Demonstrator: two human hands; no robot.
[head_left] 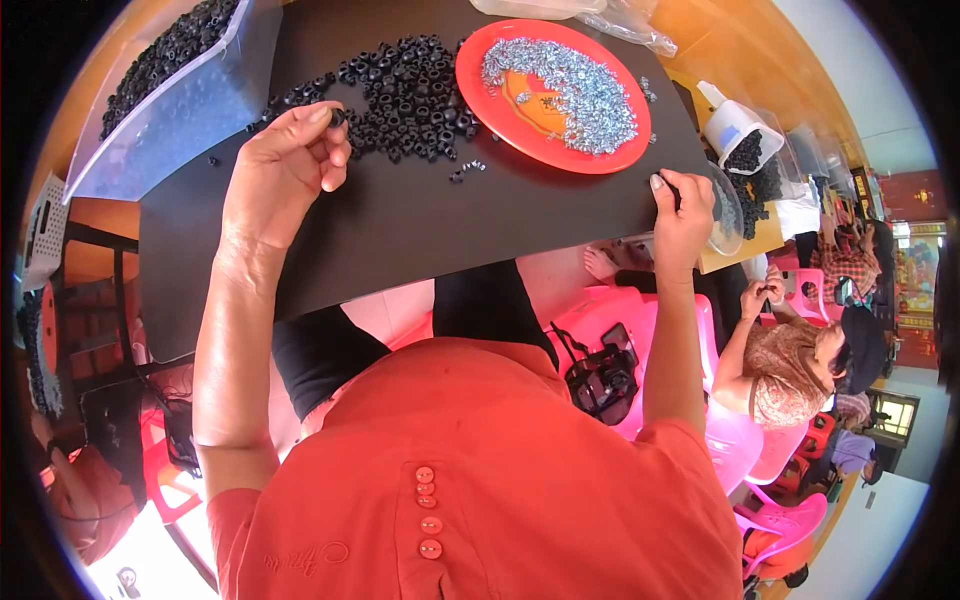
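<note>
Between the thumb and fingertips of my left hand (290,150) is a small round black plastic cap (337,118). This hand is raised above the dark table, beside a loose pile of similar black caps (405,95). My right hand (684,215) is closed in a pinch over the table's right edge. Something small and dark shows at its fingertips, too hidden to name. Between the hands, farther back, lies a red plate (550,155) bearing many small shiny silvery metal pieces (600,110). A few loose caps and silvery bits (468,170) lie in front of it.
A clear bin (165,145) full of black parts stands at the far left. At the right are a white scoop-like container (735,125) and a clear round lid (725,215). A black bag (605,380) rests on a pink chair (685,340). Another person (790,370) sits at the right.
</note>
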